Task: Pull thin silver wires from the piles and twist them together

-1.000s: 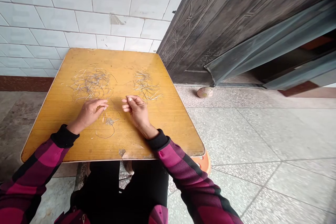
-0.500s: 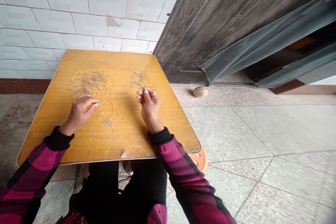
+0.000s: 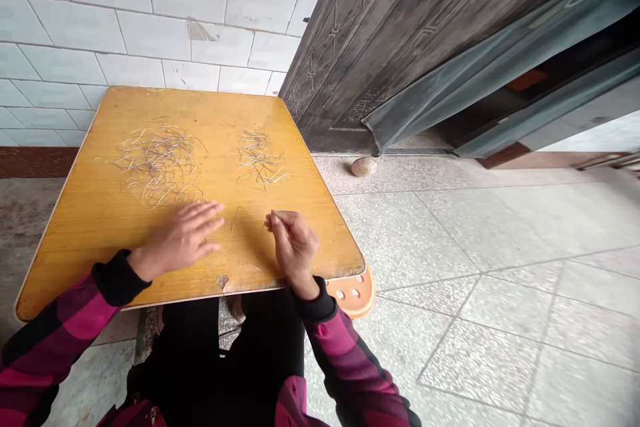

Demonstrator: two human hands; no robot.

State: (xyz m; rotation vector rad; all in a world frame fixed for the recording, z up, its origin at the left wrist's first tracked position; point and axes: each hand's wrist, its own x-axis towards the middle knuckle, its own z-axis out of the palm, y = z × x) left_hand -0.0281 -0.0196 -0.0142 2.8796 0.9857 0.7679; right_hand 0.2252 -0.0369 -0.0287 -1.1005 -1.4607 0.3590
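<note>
My left hand [image 3: 186, 238] lies flat on the yellow wooden table [image 3: 100, 227], fingers stretched out, covering the spot where a loose coil of thin wire lay. My right hand [image 3: 293, 245] is curled in a pinch near the table's front edge, holding a thin wire strand [image 3: 240, 213] that runs left toward my left hand. A large pile of short thin wire pieces [image 3: 157, 160] lies beyond my left hand. A smaller pile of wire pieces [image 3: 257, 159] lies beyond my right hand.
A white tiled wall [image 3: 150, 13] stands behind the table. A dark carved metal door [image 3: 425, 33] stands open at the right, with a small round stone [image 3: 363, 166] at its foot. An orange plastic stool [image 3: 355, 293] shows under the table's front right corner.
My right hand drew back from the smaller pile to the front edge, still pinched. My left hand left the large pile, opened and flattened over the wire coil. The camera turned right.
</note>
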